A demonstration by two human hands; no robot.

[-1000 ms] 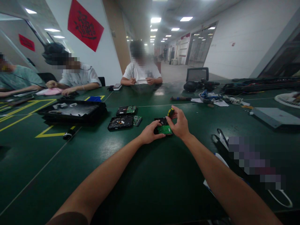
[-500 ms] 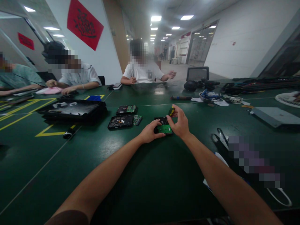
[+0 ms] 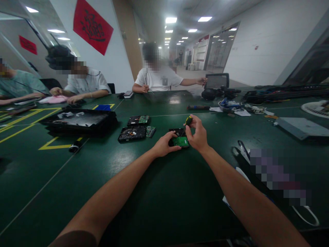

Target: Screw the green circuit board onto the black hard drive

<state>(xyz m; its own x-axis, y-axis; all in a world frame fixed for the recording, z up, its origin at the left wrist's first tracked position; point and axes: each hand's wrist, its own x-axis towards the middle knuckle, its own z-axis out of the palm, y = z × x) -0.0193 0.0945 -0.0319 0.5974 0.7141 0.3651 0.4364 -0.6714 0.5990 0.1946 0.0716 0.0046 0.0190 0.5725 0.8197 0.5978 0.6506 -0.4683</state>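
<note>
A black hard drive (image 3: pixel 177 132) with a green circuit board (image 3: pixel 181 141) facing up lies on the dark green table (image 3: pixel 159 192). My left hand (image 3: pixel 163 145) grips its left side, fingers curled over the edge. My right hand (image 3: pixel 197 133) pinches a small screwdriver (image 3: pixel 188 121) with a yellow and black handle, held nearly upright, tip down on the drive.
Two more opened hard drives (image 3: pixel 132 134) (image 3: pixel 138 120) lie to the left, beside a black tray (image 3: pixel 78 120). Three people sit across the table; one stretches an arm (image 3: pixel 191 81) toward a black device. Cables and tools (image 3: pixel 228 104) sit far right, black straps (image 3: pixel 241 151) near right.
My right hand has turned the screwdriver slightly and stayed over the drive. The person opposite has stretched an arm out to the right.
</note>
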